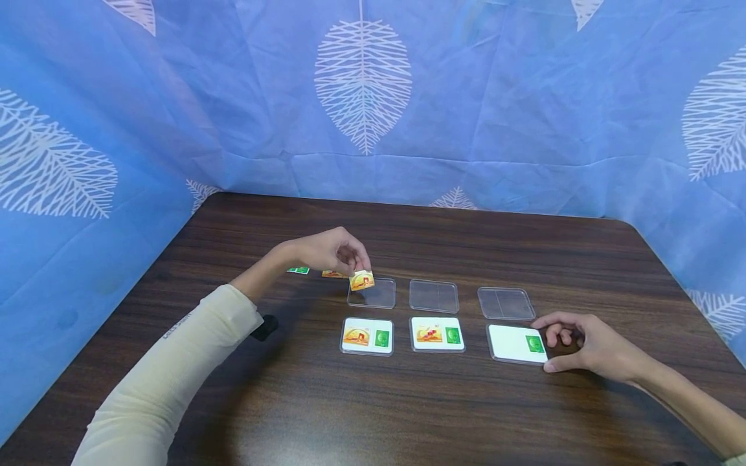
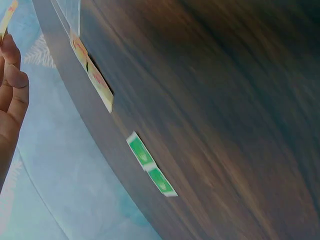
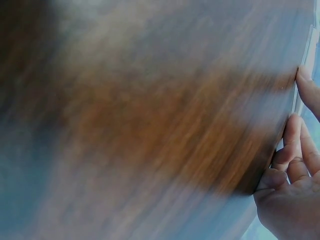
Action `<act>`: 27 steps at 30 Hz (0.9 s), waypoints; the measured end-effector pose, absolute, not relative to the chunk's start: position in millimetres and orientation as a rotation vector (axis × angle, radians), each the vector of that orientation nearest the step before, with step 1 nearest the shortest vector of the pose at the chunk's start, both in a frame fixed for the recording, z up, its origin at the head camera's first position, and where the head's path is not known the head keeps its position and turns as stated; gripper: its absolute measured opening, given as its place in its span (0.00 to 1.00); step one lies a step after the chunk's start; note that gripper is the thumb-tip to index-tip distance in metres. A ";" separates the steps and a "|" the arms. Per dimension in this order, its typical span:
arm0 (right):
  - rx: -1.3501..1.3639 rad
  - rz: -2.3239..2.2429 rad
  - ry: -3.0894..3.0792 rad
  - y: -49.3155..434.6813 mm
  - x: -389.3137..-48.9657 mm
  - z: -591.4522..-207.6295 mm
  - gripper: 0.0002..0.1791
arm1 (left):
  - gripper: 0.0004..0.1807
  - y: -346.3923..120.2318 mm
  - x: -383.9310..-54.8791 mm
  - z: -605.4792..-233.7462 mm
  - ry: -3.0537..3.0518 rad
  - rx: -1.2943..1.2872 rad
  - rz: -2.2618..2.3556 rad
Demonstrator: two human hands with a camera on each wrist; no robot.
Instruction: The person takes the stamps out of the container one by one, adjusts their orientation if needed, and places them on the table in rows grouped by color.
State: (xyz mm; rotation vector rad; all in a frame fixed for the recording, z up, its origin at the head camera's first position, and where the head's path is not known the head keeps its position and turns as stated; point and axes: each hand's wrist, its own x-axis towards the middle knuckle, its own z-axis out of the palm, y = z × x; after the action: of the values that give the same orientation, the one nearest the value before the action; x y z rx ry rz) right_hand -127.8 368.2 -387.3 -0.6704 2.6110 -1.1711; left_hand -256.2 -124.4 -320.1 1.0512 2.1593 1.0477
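Between thumb and fingertips my left hand (image 1: 337,249) pinches a small yellow-orange stamp (image 1: 362,281), raised over the left clear plastic lid (image 1: 380,295). My right hand (image 1: 603,348) holds the right edge of a flat clear case (image 1: 508,341) with a white insert, thumb at the near corner and index finger at the far one. On that insert sits one green stamp (image 1: 535,343). Left of it, a middle case (image 1: 438,322) and a left case (image 1: 370,324) each show an orange picture stamp and a green stamp.
Behind the cases lie a middle clear lid (image 1: 434,296) and a right clear lid (image 1: 506,303). More orange stamps (image 2: 100,82) and two green stamps (image 2: 142,151) lie on the dark wooden table (image 1: 408,408). A blue leaf-patterned cloth (image 1: 501,90) hangs behind.
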 end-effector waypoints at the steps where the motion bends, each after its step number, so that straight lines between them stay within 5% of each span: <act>1: -0.671 -1.168 2.613 368.3 -127.7 -387.4 0.31 | 0.12 -127.1 -256.1 -319.9 2.163 1.042 1.053; 27: -0.730 -1.205 2.581 370.3 -127.9 -388.0 0.30 | 0.13 -192.7 -250.1 -323.1 2.285 0.906 1.086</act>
State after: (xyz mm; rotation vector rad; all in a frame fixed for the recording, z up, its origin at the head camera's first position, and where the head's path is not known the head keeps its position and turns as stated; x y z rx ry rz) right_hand -127.9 370.3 -388.0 -0.7300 2.5810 -1.2051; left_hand -250.1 -192.7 -323.1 0.9061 2.2846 1.0856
